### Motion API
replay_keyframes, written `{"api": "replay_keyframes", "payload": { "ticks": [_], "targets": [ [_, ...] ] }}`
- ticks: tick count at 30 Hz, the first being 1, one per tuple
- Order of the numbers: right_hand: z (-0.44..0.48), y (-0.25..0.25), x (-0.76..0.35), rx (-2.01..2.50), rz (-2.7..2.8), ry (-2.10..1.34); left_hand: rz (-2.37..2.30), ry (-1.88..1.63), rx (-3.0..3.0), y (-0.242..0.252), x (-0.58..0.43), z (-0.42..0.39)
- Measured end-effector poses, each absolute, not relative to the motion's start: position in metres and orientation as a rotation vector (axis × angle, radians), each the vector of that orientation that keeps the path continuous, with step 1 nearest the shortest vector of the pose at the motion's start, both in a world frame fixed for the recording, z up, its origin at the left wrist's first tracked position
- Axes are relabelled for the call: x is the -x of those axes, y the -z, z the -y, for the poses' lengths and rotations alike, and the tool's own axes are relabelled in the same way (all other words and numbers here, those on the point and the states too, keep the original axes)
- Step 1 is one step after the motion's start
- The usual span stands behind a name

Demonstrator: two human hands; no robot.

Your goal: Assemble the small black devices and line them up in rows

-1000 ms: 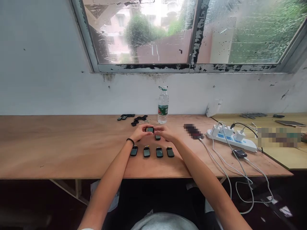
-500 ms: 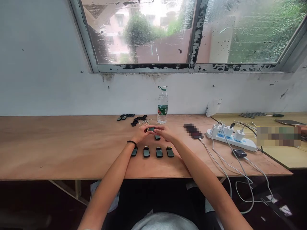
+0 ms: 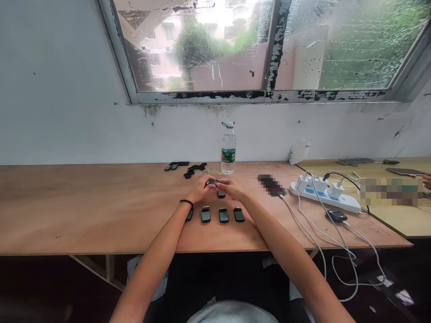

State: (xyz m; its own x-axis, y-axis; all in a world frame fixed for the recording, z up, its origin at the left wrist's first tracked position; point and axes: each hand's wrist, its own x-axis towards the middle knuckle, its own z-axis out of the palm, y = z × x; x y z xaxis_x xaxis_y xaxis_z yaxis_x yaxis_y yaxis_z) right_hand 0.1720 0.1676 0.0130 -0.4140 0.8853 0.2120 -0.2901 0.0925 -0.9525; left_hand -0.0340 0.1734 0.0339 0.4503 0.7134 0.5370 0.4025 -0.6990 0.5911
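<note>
My left hand point(image 3: 198, 190) and my right hand point(image 3: 232, 187) meet over the middle of the table. Between their fingertips is a small black device with a greyish screen point(image 3: 212, 182), tilted towards me. A similar device point(image 3: 221, 194) lies just below my right fingers, partly covered. Nearer the table's front edge several more lie in a row, among them a dark-screened device point(image 3: 205, 215) with a yellowish piece at its top end. My left wrist, wearing a black band point(image 3: 186, 202), partly hides the leftmost device point(image 3: 190, 214).
Behind my hands stand a water bottle point(image 3: 228, 154) and a heap of small black parts point(image 3: 190, 171). On the right, a white power strip point(image 3: 326, 197) trails cables over the front edge. Another person's hand point(image 3: 427, 181) shows at the far right.
The view has shifted very slightly. Both hands keep the small device in almost the same place; the other devices have not moved.
</note>
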Motion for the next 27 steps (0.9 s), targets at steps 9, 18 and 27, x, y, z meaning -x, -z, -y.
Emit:
{"api": "replay_keyframes", "payload": {
  "ticks": [9, 18, 27],
  "targets": [
    [-0.164, -0.015, -0.169, 0.727, 1.39, -1.474, -0.941, -1.12, -2.318, -0.033, 0.032, -0.172],
    [-0.165, -0.009, -0.172, 0.714, 1.435, -1.453, -1.077, -1.103, -2.291, -0.039, 0.03, -0.163],
    [-0.167, -0.006, -0.169, 0.795, 1.37, -1.413, -1.181, -1.16, -2.211, -0.036, 0.025, -0.163]
  ]
}}
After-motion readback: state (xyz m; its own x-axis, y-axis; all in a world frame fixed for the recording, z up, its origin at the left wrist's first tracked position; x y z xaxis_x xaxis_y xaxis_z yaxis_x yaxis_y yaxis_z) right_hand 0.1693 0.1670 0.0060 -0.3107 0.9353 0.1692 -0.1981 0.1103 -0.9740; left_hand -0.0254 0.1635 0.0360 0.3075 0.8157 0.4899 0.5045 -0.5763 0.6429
